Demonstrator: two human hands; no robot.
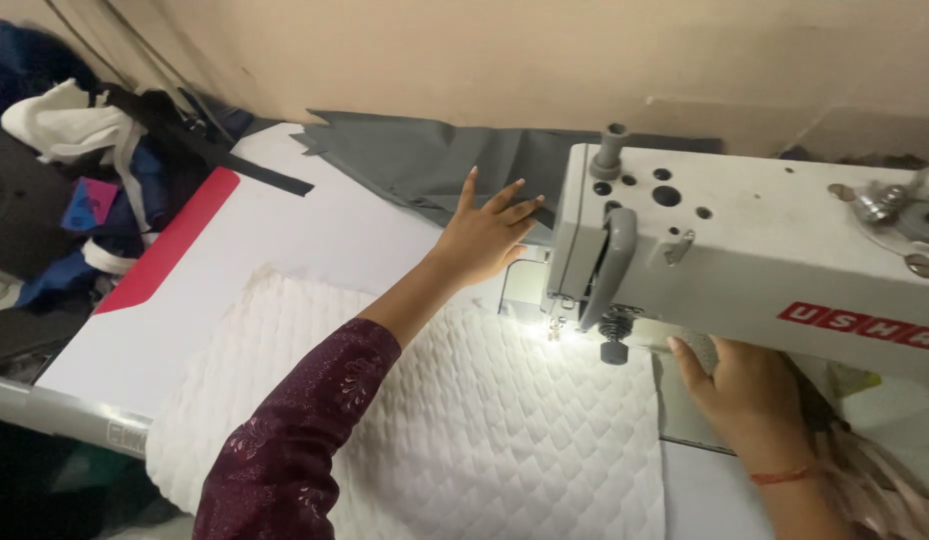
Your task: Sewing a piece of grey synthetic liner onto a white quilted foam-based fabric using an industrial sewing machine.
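At the far left of the frame, a heap of clothing (79,165) in white, dark blue and black is piled against the edge of a white worktable (314,235), with a black strap (246,165) trailing from it onto the tabletop beside a red panel (169,243) that runs diagonally down the table's left side. A metal rail (64,412) borders the table at lower left. A white quilted fabric (484,420) with a diamond stitch pattern covers the lower centre of the frame, lying flat on the table and running under the needle area of the machine. Above it, in the upper centre, a piece of grey cloth (414,160) lies spread against the foot of a plain beige wall (484,50). The person's left hand (484,235), on an arm in a maroon patterned sleeve (294,440), reaches across the quilting with fingers open and spread, resting flat on the grey cloth just beside the machine head. An off-white industrial sewing machine (744,240) fills the right of the frame, a small lamp glowing at its needle. At lower right, beneath the machine arm, the right hand (749,395), a red thread at its wrist, lies on the quilted fabric's right edge with fingers tucked under the machine; whether they pinch the fabric cannot be told.
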